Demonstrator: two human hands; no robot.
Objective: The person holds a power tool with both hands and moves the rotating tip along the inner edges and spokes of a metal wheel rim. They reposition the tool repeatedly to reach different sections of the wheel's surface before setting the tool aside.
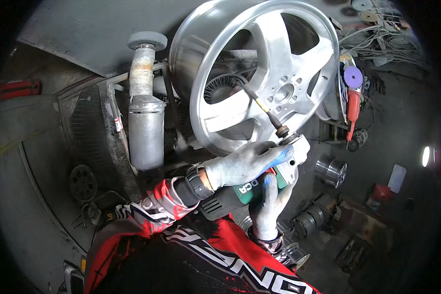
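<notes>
Both my hands, in grey knit gloves with blue on the fingers, are closed around a green and black DCA angle grinder point(247, 193). My left hand point(247, 164) wraps over the top, near its pale gear head. My right hand point(274, 201) grips it from the lower right. From the head a long rod point(268, 111) with a yellow band points up and left, its tip in front of a bare metal alloy wheel point(230, 111). The tip lies close to a spoke's edge near the hub; contact I cannot make out. The wheel leans tilted, facing me.
Left of the wheel stands a grey cylindrical motor point(147, 137) with a round abrasive wheel on top. An orange grinder with a purple disc point(353, 77) hangs at the right, below tangled cables point(382, 39). Another wheel point(330, 170) lies on the floor.
</notes>
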